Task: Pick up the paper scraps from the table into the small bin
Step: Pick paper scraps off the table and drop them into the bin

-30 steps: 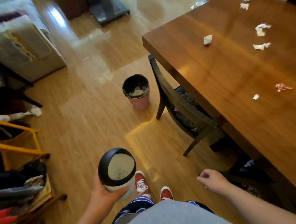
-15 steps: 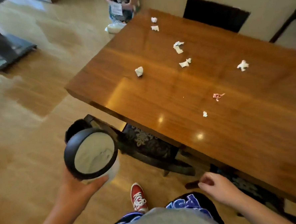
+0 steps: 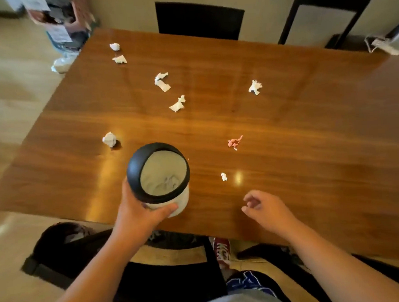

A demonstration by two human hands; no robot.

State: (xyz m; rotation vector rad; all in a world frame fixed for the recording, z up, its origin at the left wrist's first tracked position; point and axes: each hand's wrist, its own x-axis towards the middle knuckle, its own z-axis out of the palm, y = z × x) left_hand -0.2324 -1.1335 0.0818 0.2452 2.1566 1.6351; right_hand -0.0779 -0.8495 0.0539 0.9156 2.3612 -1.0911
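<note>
My left hand [image 3: 137,215] grips the small bin [image 3: 159,174], white with a black rim, over the near edge of the brown wooden table [image 3: 310,148]. Crumpled paper lies inside the bin. My right hand [image 3: 266,211] hovers above the table's near edge, fingers loosely curled, holding nothing. A tiny white scrap [image 3: 223,176] lies just beyond it, and a pink scrap [image 3: 235,142] farther back. A white paper ball [image 3: 109,139] sits left of the bin. More white scraps lie farther off: [image 3: 177,104], [image 3: 162,82], [image 3: 255,87], [image 3: 119,59], [image 3: 114,46].
A dark chair [image 3: 121,267] is tucked under the table's near edge in front of me. Two more dark chairs [image 3: 200,20] [image 3: 330,12] stand at the far side against the wall. A box of clutter [image 3: 62,21] sits on the floor at the far left corner.
I have turned to face the table. My left hand lifted the small bin from beside my legs to over the table's near edge, and my right hand rose over the tabletop.
</note>
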